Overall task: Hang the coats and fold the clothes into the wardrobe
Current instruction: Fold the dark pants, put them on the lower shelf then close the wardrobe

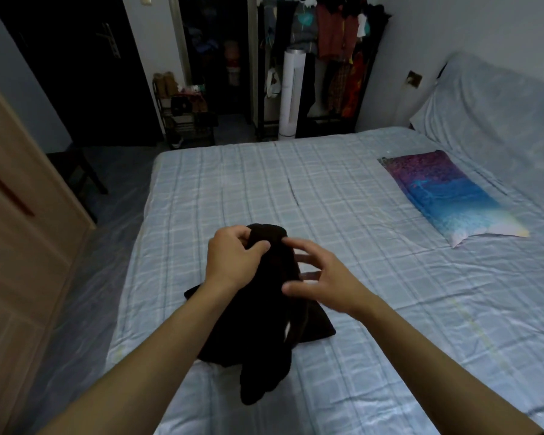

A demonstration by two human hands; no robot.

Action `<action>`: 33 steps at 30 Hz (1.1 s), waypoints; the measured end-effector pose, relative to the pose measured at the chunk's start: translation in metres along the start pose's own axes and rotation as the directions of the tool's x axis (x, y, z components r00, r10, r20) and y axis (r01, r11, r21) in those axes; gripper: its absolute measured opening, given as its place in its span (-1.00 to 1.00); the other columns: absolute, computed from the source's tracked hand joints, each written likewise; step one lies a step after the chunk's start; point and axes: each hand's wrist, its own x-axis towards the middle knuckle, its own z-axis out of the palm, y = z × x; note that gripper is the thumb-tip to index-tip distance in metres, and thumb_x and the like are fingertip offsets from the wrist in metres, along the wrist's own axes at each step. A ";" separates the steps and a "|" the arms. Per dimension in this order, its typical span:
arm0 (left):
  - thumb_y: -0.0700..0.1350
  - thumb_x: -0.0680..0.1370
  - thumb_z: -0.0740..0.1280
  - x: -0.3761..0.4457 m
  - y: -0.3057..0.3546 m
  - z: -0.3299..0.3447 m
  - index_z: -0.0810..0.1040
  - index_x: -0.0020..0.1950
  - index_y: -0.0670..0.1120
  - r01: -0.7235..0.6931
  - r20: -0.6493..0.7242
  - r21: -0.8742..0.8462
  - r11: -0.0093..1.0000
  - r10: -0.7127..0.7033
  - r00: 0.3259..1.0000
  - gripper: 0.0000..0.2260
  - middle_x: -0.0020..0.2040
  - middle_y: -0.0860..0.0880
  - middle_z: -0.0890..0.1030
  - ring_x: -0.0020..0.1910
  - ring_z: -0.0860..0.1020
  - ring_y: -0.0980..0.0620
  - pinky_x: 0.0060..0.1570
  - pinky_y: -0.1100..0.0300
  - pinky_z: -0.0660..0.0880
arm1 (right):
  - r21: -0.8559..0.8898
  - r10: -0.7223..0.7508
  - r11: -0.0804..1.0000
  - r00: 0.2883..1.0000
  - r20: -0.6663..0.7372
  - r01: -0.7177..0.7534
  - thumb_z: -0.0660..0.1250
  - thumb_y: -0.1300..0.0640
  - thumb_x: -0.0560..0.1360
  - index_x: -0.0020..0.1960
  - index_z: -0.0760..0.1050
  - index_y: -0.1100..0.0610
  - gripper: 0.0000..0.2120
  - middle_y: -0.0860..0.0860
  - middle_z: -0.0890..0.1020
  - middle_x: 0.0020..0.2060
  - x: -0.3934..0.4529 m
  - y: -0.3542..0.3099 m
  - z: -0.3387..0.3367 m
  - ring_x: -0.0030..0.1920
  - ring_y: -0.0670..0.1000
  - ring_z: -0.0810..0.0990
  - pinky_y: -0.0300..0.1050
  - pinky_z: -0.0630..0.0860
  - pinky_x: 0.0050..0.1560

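Note:
A black garment (258, 324) is lifted at its top and trails down onto the blue checked bed sheet (343, 189). My left hand (233, 259) grips the garment's upper end, fingers and thumb curled round the cloth. My right hand (324, 274) hovers just to the right of it, fingers spread and loosely bent, blurred by motion, holding nothing. A fingertip of that hand touches or nearly touches the top of the cloth. The lower part of the garment lies bunched on the sheet between my forearms.
A purple and blue pillow (449, 196) lies on the right of the bed. A wooden wardrobe door (19, 233) stands at the left. Beyond the bed are a clothes rack (336, 51) hung with garments, a white tower fan (291, 92) and a shoe rack (186, 111).

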 end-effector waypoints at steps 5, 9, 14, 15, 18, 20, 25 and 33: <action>-0.16 0.47 0.49 0.004 0.011 -0.006 0.68 -0.17 -0.10 0.057 0.007 -0.152 0.987 -0.056 0.998 -0.96 -0.27 -0.04 0.71 -0.24 0.71 0.00 -0.10 -0.10 0.66 | -0.358 -0.177 0.920 0.984 -0.024 0.157 0.56 -0.02 0.33 0.52 0.28 -0.10 -0.17 -0.11 0.33 0.46 -0.010 0.006 0.020 0.46 -0.16 0.30 -0.18 0.31 0.45; -0.15 0.48 0.50 -0.002 0.014 -0.008 0.67 -0.16 -0.10 0.039 0.022 -0.149 0.988 -0.036 0.999 -0.95 -0.26 -0.03 0.71 -0.24 0.71 0.03 -0.11 -0.06 0.67 | -0.474 -0.418 0.837 0.878 -0.233 0.272 0.39 0.24 0.34 0.34 0.49 0.10 -0.44 -0.02 0.59 0.14 -0.005 -0.002 0.031 0.12 -0.06 0.58 -0.10 0.56 0.14; -0.05 0.47 0.51 -0.005 0.002 -0.016 0.63 -0.16 -0.06 0.029 -0.054 -0.057 0.998 -0.033 0.998 -0.88 -0.24 0.02 0.67 -0.21 0.67 0.06 -0.18 0.16 0.61 | -0.490 -0.394 0.838 0.888 -0.237 0.241 0.34 0.34 0.35 0.14 0.61 0.11 -0.62 -0.01 0.64 -0.10 0.011 -0.016 0.028 -0.12 -0.03 0.61 -0.02 0.61 -0.13; -0.01 0.45 0.52 -0.006 0.001 -0.019 0.62 -0.10 -0.04 0.021 -0.083 -0.006 1.000 -0.021 0.996 -0.84 -0.20 0.05 0.65 -0.19 0.65 0.10 -0.16 0.19 0.60 | -0.480 -0.382 0.847 0.889 -0.253 0.227 0.35 0.34 0.35 0.11 0.62 0.11 -0.64 -0.01 0.65 -0.12 0.014 -0.019 0.026 -0.12 -0.03 0.62 -0.02 0.61 -0.12; 0.12 0.37 0.55 -0.015 0.004 -0.027 0.56 0.07 0.04 -0.162 -0.097 0.171 0.972 0.180 0.979 -0.64 -0.02 0.15 0.58 -0.07 0.58 0.19 -0.05 0.25 0.54 | -0.405 -0.332 0.894 0.890 -0.312 0.191 0.37 0.39 0.33 -0.02 0.63 0.13 -0.72 -0.04 0.67 -0.19 0.020 -0.030 0.023 -0.16 -0.07 0.64 -0.07 0.62 -0.14; 0.24 0.32 0.52 -0.022 0.012 -0.028 0.55 0.10 0.05 -0.344 0.020 0.245 0.907 0.350 0.937 -0.54 0.03 0.16 0.55 0.01 0.54 0.17 0.02 0.25 0.49 | -0.340 -0.271 0.928 0.901 -0.338 0.152 0.38 0.41 0.30 -0.11 0.59 0.12 -0.75 -0.06 0.65 -0.30 0.021 -0.038 0.025 -0.26 -0.09 0.63 -0.14 0.60 -0.23; 0.14 0.35 0.47 -0.028 0.018 -0.025 0.48 0.19 0.06 -0.486 0.192 0.388 0.783 0.447 0.873 -0.53 0.06 0.15 0.52 0.07 0.49 0.10 0.11 0.06 0.50 | -0.201 -0.132 0.978 0.917 -0.376 0.058 0.37 0.45 0.28 0.00 0.48 0.05 -0.58 -0.02 0.65 -0.36 0.021 -0.052 0.027 -0.35 -0.10 0.64 -0.24 0.57 -0.36; -0.07 0.35 0.46 -0.029 0.004 0.003 0.52 0.02 0.01 -0.492 0.054 0.531 0.690 0.552 0.832 -0.72 0.01 0.08 0.49 -0.06 0.45 0.06 -0.12 0.11 0.45 | -0.245 -0.150 0.968 0.921 -0.359 0.062 0.37 0.42 0.30 0.09 0.46 0.04 -0.55 -0.01 0.64 -0.39 0.025 -0.058 0.034 -0.35 -0.10 0.64 -0.19 0.61 -0.33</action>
